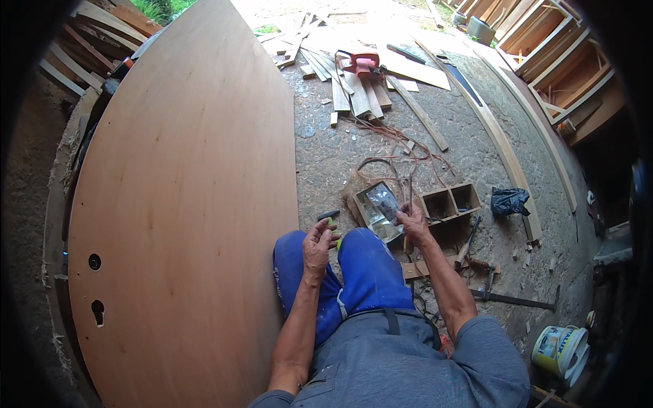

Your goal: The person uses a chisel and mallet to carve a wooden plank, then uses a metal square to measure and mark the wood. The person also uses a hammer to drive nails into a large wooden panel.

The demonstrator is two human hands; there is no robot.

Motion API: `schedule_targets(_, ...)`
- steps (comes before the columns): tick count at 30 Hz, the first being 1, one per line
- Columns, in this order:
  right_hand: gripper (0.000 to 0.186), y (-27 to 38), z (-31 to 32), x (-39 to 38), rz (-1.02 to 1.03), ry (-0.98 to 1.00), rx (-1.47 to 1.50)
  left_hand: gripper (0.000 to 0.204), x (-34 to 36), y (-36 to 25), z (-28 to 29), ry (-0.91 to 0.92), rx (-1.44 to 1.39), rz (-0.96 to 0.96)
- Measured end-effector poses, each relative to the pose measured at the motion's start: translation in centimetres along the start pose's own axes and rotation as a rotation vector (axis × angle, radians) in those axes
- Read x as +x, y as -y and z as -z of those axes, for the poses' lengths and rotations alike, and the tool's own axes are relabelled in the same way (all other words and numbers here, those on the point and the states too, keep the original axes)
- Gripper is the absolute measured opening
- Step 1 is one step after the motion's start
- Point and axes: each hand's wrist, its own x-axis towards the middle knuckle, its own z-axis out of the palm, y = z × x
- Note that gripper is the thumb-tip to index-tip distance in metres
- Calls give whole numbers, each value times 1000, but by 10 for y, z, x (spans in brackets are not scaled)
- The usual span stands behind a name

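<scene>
My right hand [412, 223] is closed on the edge of a small clear plastic bag [383, 201] with dark bits inside, held over a wooden tool box [358, 207]. Loosely curled above my left knee, my left hand [317, 246] has its fingers apart and no visible object in them. Just past its fingertips is something bright green with a black part [329, 215], partly hidden by the hand. A large wooden door panel [183, 183] with two cut holes lies along my left side.
A red power tool [362, 65] rests on stacked wood strips ahead, its cord [394, 160] looping toward the box. Long boards [493, 132] lie at right, near a black plastic bag [509, 202]. A clamp [513, 299] and a white bucket [559, 351] are lower right.
</scene>
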Motion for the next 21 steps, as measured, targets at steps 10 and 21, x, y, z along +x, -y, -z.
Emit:
schedule_targets(10, 35, 74, -73, -98, -23, 173, -67, 40, 2, 25, -49, 177, -394, 216)
schedule_targets(21, 17, 69, -89, -65, -107, 443, 66, 32, -13, 21, -30, 142, -290, 463)
